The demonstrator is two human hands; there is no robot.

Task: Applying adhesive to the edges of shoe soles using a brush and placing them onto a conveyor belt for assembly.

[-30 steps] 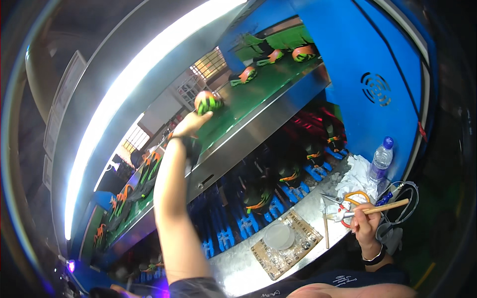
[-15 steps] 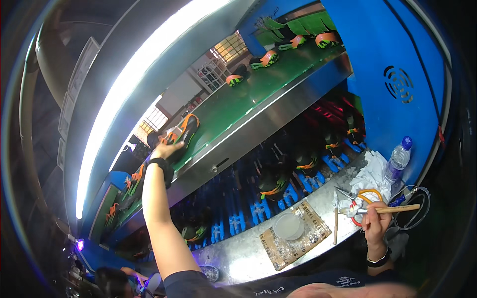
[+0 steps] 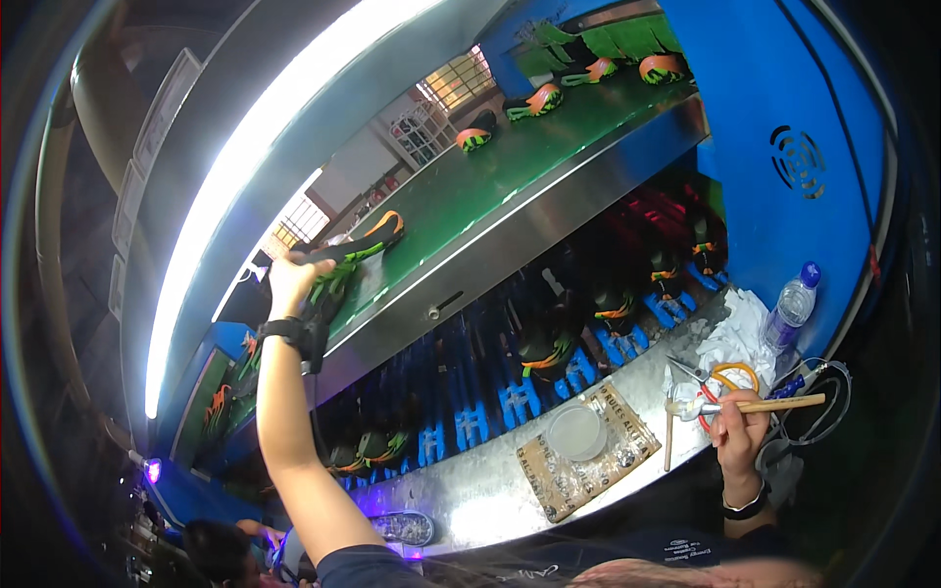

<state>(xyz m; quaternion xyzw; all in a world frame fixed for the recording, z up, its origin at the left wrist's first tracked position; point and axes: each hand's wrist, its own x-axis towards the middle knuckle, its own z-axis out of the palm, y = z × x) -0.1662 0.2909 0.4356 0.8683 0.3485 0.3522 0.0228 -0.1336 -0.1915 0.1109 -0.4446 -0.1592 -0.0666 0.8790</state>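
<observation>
My left hand [image 3: 292,282] reaches out to the green conveyor belt, its fingers closed around one end of a black shoe with orange and green trim [image 3: 371,241]. The shoe lies tilted, with green along its lower side, and part of it is hidden by the hand. Close to my body, my right hand [image 3: 742,431] grips a brush with a pale wooden handle [image 3: 784,403], held level with its head pointing left. Orange-handled scissors [image 3: 735,376] and a metal-tipped tool lie just behind the brush.
A round translucent tub [image 3: 576,433] sits on taped brown cardboard [image 3: 549,490] on the metal ledge. White cloth [image 3: 735,333] and a water bottle [image 3: 792,306] stand at right. More shoes [image 3: 535,101] ride the belt; others [image 3: 547,351] sit on blue holders below. A person [image 3: 218,551] is at lower left.
My left hand has shifted a little left, and the shoe has tipped to show its green lower side. My right hand keeps the brush in nearly the same place.
</observation>
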